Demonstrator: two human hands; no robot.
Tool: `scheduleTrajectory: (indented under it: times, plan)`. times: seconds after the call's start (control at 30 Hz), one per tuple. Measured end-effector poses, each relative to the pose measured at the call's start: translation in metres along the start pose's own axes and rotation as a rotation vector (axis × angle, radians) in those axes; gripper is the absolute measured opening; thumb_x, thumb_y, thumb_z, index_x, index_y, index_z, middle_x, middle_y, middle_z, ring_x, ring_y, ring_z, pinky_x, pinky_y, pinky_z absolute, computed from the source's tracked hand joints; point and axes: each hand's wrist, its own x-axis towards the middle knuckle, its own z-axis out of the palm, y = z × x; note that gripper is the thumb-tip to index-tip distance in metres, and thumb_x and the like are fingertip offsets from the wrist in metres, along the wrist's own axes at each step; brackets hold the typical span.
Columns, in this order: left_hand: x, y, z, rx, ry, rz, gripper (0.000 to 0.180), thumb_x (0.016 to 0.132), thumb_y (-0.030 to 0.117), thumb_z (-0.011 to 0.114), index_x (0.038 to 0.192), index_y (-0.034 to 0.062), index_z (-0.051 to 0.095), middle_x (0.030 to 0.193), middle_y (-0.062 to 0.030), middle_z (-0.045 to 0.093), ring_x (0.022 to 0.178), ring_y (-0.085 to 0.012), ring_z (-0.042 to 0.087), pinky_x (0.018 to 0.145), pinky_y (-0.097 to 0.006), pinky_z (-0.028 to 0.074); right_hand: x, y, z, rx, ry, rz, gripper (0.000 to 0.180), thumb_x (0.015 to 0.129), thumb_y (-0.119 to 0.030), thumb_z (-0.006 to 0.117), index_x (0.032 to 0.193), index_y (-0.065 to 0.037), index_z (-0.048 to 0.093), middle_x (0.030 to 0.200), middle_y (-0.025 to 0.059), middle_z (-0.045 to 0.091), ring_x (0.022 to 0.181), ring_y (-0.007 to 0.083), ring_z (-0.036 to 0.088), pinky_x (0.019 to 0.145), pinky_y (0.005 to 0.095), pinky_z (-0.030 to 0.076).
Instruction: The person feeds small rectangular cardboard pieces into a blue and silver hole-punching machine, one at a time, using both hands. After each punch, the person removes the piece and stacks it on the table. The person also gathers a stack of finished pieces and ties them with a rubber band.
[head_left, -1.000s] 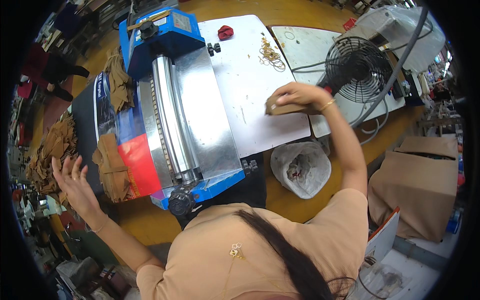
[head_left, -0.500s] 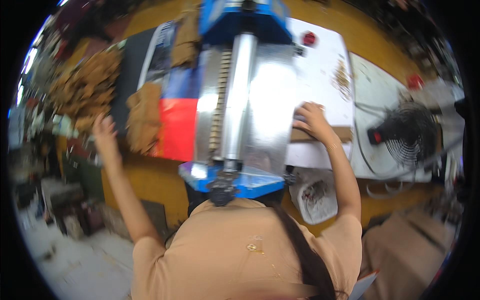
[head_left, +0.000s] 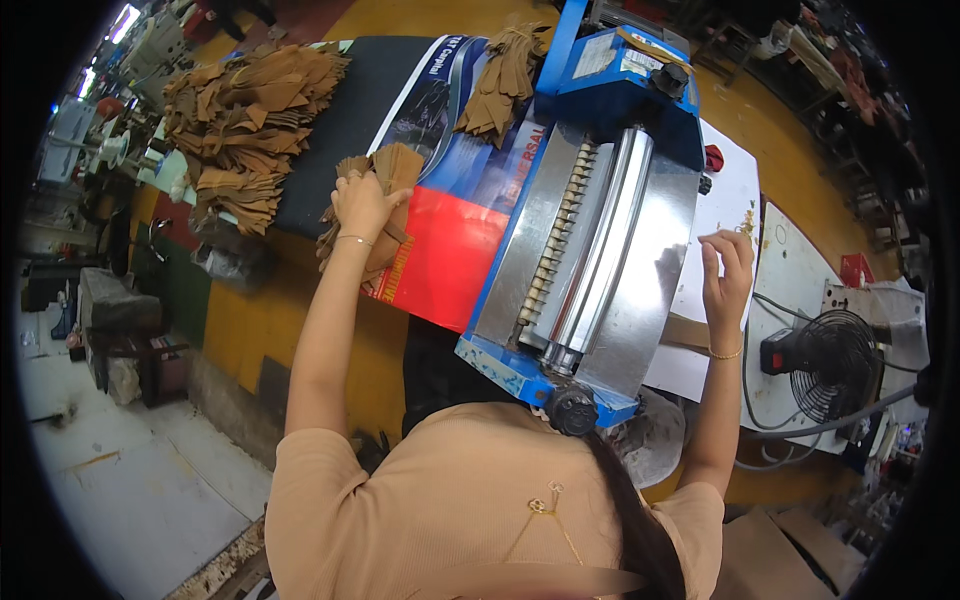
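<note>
Brown cut leather pieces (head_left: 375, 190) lie gripped under your left hand (head_left: 362, 205), while your right hand (head_left: 728, 272) hovers half-open, empty, beside the blue roller machine (head_left: 590, 230).

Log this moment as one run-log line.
left hand: on stack of brown leather pieces | right hand: raised over white board | roller machine: between hands

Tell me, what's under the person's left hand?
A small stack of brown leather pieces lies under the left hand, on a red and blue printed sheet. The lower pieces are covered.
</note>
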Motion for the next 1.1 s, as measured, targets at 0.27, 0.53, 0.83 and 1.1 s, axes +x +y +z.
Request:
scheduleTrajectory:
  times: [0.27, 0.53, 0.83, 1.1]
  plan:
    - [-0.024, -0.002, -0.022, -0.617, -0.041, 0.074, 0.053, 0.073, 0.032, 0.079, 0.112, 0.0011, 0.061, 0.11, -0.0187, 0.064, 0.106, -0.0369, 0.056, 0.098, -0.045, 0.036, 0.077, -0.081, -0.001, 0.217, -0.032, -0.13, 0.007, 0.083, -0.005, 0.069, 0.089, -0.004, 0.067, 0.093, 0.0091, 0.061, 0.089, 0.0253, 0.057, 0.078, 0.0352, 0.046]
    - [-0.032, 0.003, -0.111, -1.758, 0.044, 0.264, 0.035, 0.087, 0.006, 0.072, 0.116, -0.0016, 0.054, 0.108, -0.0063, 0.065, 0.097, -0.0103, 0.06, 0.087, -0.024, 0.049, 0.158, -0.191, 0.068, 0.39, -0.145, -0.612, 0.019, 0.079, -0.007, 0.071, 0.097, -0.007, 0.066, 0.09, 0.0079, 0.061, 0.083, 0.027, 0.061, 0.072, 0.036, 0.051]
    - [-0.034, 0.027, -0.144, -2.068, -0.171, 0.152, 0.036, 0.09, 0.012, 0.069, 0.116, -0.0053, 0.052, 0.103, -0.0102, 0.065, 0.087, -0.0115, 0.064, 0.077, -0.024, 0.054, 0.189, -0.235, 0.092, 0.545, -0.162, -0.359, 0.013, 0.08, -0.015, 0.07, 0.084, -0.005, 0.064, 0.088, 0.0106, 0.058, 0.083, 0.0315, 0.061, 0.072, 0.04, 0.051]
    - [-0.04, 0.028, -0.134, -1.785, -0.057, 0.206, 0.048, 0.084, 0.01, 0.076, 0.121, -0.0083, 0.05, 0.109, -0.0119, 0.064, 0.096, -0.0119, 0.062, 0.083, -0.025, 0.053, 0.174, -0.235, 0.099, 0.393, -0.142, -0.43, 0.018, 0.085, -0.012, 0.066, 0.09, 0.001, 0.055, 0.087, 0.0151, 0.057, 0.084, 0.0349, 0.061, 0.071, 0.0409, 0.05]
